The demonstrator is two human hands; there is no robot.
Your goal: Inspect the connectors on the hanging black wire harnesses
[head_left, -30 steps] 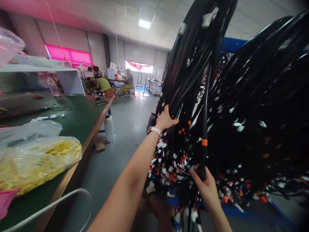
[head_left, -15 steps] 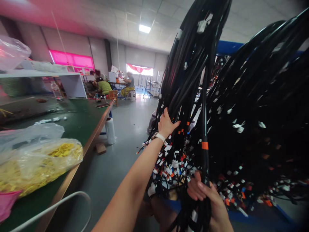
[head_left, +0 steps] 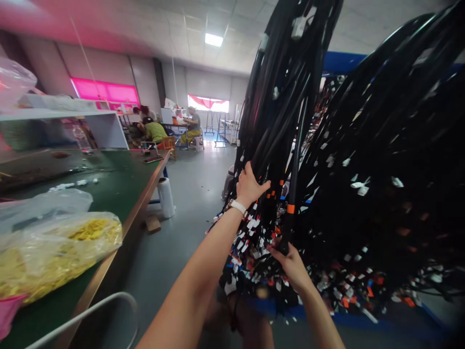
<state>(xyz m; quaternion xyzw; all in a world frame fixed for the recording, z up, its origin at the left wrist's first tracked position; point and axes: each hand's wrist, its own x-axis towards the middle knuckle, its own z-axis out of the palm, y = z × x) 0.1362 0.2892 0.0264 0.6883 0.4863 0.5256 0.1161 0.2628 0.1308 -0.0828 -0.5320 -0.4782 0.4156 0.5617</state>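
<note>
A thick bundle of black wire harnesses (head_left: 271, 111) hangs in front of me, with many small white, red and orange connectors and tags at its lower ends. My left hand (head_left: 250, 186) grips the bundle at mid-height, thumb stretched to the right and the other fingers partly hidden among the cables. Lower down, my right hand (head_left: 288, 257) is closed around a single black harness (head_left: 295, 179) below its orange tape band (head_left: 290, 209). That harness hangs nearly straight at the bundle's right side.
More black harnesses (head_left: 385, 145) hang on the right. A green-topped workbench (head_left: 116, 179) at left bears a clear bag of yellow parts (head_left: 90, 237). A wrapped white roll (head_left: 166, 198) and a block (head_left: 153, 224) lie beside it. People (head_left: 156, 131) sit at tables further back.
My right hand has moved up and left with the harness, and its orange band now hangs further left. The left hand keeps its place on the bundle.
</note>
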